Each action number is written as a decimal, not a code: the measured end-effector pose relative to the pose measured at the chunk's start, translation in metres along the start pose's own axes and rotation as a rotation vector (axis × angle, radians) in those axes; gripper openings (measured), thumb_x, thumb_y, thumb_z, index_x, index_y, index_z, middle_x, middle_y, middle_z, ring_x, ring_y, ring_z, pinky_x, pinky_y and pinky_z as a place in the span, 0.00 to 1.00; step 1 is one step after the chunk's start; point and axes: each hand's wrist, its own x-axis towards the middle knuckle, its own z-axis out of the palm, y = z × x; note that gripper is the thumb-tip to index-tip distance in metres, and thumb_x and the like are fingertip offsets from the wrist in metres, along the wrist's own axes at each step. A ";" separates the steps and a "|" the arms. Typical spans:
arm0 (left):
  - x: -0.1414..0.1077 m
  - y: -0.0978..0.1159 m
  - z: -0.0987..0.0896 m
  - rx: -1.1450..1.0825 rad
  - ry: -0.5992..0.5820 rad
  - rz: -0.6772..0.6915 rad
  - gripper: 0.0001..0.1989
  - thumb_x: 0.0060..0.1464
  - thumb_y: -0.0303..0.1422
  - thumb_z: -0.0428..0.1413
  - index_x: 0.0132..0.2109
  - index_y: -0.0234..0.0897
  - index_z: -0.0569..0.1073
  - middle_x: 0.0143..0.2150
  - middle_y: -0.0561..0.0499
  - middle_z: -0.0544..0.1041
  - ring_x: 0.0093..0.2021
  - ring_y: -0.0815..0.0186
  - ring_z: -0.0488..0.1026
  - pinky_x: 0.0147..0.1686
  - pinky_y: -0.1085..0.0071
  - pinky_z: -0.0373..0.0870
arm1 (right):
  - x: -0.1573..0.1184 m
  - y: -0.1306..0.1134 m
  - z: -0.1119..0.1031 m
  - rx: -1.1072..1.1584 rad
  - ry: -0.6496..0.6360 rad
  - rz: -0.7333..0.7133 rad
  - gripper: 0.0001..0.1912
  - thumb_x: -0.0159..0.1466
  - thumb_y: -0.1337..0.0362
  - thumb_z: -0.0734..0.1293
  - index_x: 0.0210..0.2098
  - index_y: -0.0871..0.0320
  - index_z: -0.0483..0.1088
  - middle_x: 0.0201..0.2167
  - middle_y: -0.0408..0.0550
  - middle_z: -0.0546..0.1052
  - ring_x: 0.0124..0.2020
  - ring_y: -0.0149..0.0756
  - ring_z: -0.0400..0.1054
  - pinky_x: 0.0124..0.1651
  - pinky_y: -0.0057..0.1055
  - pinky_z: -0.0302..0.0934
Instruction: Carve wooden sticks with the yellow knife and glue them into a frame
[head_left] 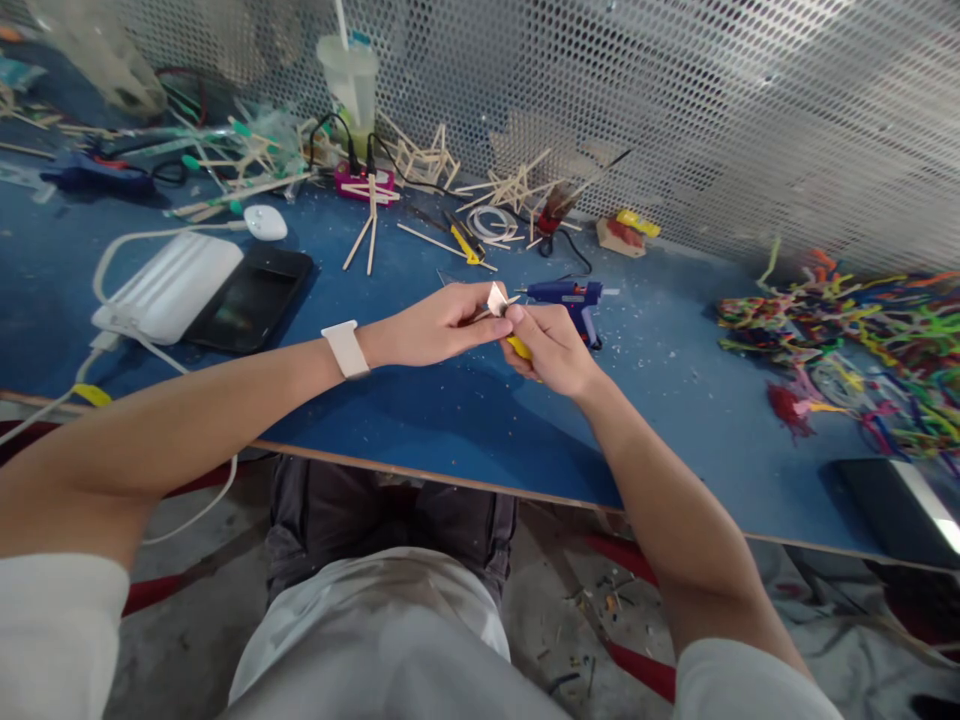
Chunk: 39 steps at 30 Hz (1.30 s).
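My left hand pinches a thin stick and a small white piece above the blue table. Closed around a yellow-handled tool is my right hand, its thumb touching the fingertips of the left. The tool's working end is mostly hidden between the fingers. Just behind the right hand lies a blue glue gun. A yellow cutter rests on the table beyond both hands, near a coil of clear tubing.
A phone and white power bank lie left. Stick structures, a pink adapter and a cup stand at the back. Colourful pipe cleaners are heaped right, above a dark device. The blue table ends near my lap.
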 end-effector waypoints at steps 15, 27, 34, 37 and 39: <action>-0.002 -0.010 -0.003 0.296 0.103 0.106 0.30 0.80 0.62 0.49 0.42 0.39 0.68 0.28 0.59 0.61 0.27 0.69 0.57 0.30 0.70 0.57 | 0.000 0.001 0.013 -0.037 0.171 -0.010 0.37 0.78 0.30 0.66 0.28 0.54 0.68 0.16 0.36 0.64 0.15 0.25 0.56 0.17 0.27 0.50; -0.002 -0.010 0.005 0.259 0.199 0.139 0.29 0.80 0.61 0.49 0.43 0.39 0.70 0.31 0.54 0.69 0.29 0.68 0.66 0.30 0.70 0.63 | 0.002 0.003 0.029 -0.076 0.337 -0.017 0.40 0.75 0.23 0.62 0.27 0.52 0.65 0.15 0.36 0.65 0.13 0.26 0.57 0.17 0.27 0.51; -0.002 -0.003 0.012 0.179 0.242 0.120 0.30 0.78 0.63 0.52 0.42 0.40 0.68 0.29 0.57 0.65 0.27 0.69 0.62 0.28 0.69 0.59 | 0.002 0.005 0.034 -0.040 0.380 -0.068 0.39 0.76 0.26 0.63 0.27 0.52 0.65 0.15 0.37 0.65 0.13 0.26 0.57 0.17 0.28 0.51; -0.003 -0.002 0.014 0.083 0.223 0.071 0.28 0.78 0.61 0.53 0.42 0.41 0.66 0.27 0.59 0.63 0.24 0.71 0.59 0.25 0.70 0.57 | 0.001 0.007 0.029 -0.065 0.362 -0.106 0.36 0.80 0.31 0.63 0.29 0.53 0.67 0.16 0.36 0.65 0.14 0.26 0.57 0.19 0.28 0.53; -0.004 -0.002 0.014 -0.007 0.179 0.037 0.26 0.78 0.60 0.55 0.43 0.42 0.65 0.26 0.61 0.61 0.22 0.72 0.58 0.23 0.70 0.55 | 0.000 0.006 0.023 -0.113 0.314 -0.136 0.34 0.82 0.35 0.63 0.29 0.53 0.67 0.16 0.37 0.66 0.15 0.26 0.58 0.21 0.28 0.54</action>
